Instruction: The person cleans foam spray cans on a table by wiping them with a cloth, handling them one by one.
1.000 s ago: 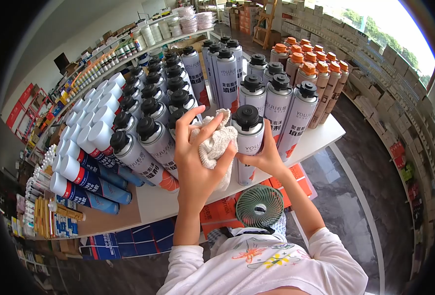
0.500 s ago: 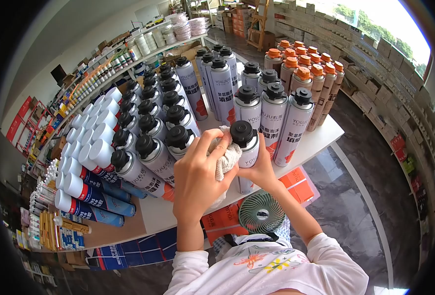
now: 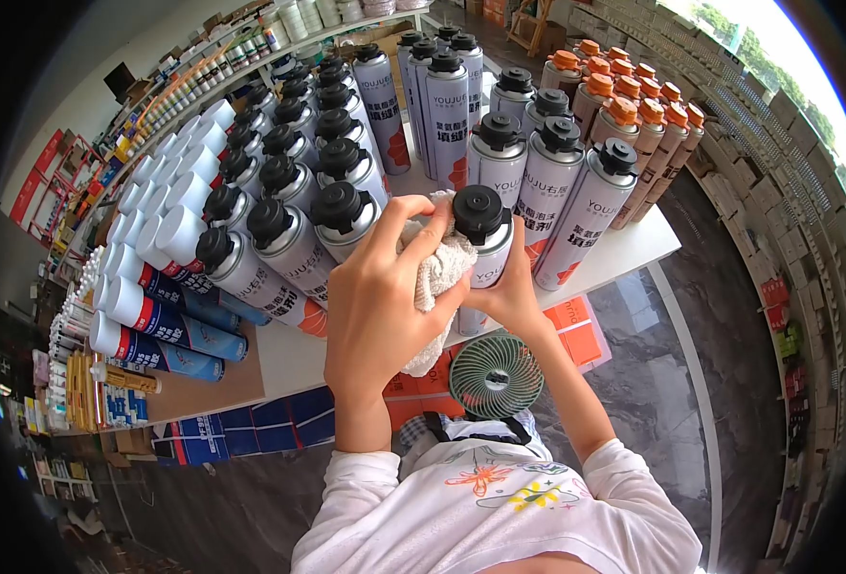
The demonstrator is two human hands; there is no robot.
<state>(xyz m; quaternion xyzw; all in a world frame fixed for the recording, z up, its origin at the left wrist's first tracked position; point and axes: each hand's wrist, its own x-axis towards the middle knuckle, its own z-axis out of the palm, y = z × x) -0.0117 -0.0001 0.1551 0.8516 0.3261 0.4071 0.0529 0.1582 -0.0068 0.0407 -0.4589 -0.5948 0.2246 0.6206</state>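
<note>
Black-capped can [image 3: 489,268] at mid-frame is clasped by the right hand [image 3: 511,298], thumb and fingers wrapped round it, I'd guess for steadiness, while the left hand [image 3: 380,308], fingers bent, pinches a bunched cloth [image 3: 445,268] close against the can's side.

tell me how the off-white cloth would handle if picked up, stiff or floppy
The off-white cloth is probably floppy, since it bunches into crumpled folds. Its rough, textured surface suggests it wouldn't be very slippery. Its uneven, wadded shape makes rolling seem unlikely.
</note>
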